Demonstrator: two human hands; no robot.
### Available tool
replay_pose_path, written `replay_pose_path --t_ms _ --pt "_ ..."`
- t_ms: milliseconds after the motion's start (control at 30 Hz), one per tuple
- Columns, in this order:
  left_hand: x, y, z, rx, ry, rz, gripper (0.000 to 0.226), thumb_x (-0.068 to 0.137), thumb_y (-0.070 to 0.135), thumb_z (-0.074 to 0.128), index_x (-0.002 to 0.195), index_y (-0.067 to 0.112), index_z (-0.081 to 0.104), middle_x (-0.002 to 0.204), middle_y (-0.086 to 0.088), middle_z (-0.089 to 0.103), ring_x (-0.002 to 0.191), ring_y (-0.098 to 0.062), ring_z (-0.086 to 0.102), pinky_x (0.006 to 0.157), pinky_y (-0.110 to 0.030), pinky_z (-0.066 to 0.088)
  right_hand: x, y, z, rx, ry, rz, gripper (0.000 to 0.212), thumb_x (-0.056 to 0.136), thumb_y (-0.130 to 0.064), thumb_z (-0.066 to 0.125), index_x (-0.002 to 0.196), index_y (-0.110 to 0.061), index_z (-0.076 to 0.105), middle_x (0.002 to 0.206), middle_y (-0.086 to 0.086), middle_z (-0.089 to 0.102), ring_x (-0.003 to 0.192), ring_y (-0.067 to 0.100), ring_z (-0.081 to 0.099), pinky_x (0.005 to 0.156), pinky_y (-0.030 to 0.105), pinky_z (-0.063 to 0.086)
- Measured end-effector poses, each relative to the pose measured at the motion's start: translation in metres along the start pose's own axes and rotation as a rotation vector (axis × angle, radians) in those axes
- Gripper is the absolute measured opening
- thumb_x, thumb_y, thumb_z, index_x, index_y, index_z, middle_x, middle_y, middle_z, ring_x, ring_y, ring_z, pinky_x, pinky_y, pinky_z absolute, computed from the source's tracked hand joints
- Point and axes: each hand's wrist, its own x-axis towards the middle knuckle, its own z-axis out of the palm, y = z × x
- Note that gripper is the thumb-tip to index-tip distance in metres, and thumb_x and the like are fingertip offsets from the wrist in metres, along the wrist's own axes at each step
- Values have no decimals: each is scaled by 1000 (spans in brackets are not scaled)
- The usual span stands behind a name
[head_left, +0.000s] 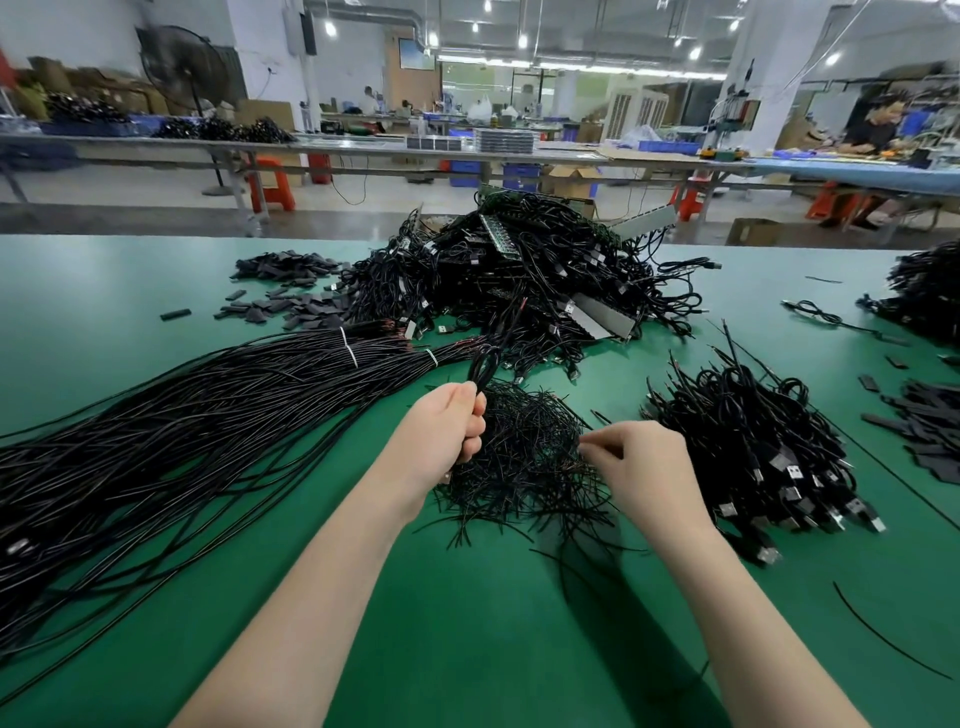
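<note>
**Green table: cable stock, near to far**

- Table: green surface that carries every item below.
- Right hand: grip closed, thumb and forefinger pinching thin strands at the right edge of the short wire ties.
- Short wire ties: loose black pile on the table, between the two hands.
- Left hand: grip closed round a looped cable. The loop rises above the fist at the pile's left edge.
- Long cable bundles: left side, bound with white ties.
- Coiled USB cables: heap to the right.
- Black sleeve pieces: scattered far left.
- Large cable heap: far centre, with circuit boards among the cables.
</note>
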Motion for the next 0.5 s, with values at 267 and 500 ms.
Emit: replay_pose_path --t_ms 267,500 --pt "-3 -4 14 160 -8 89 31 105 32 35 81 21 51 57 16 44 58 -6 43 55 -13 36 -17 -52 -4 646 -28 -65 10 89 -34 65 85 -25 68 70 -4 73 57 11 56 58 33 48" --pt "-10 -1 22 326 25 207 31 104 35 37 79 24 53 68 12 51 66 -12 47 72 -40 47 -22 -55 11 749 54 16 17 89 -28 68 81 -14 66 62 4 67 50 3 55 54 21 41"
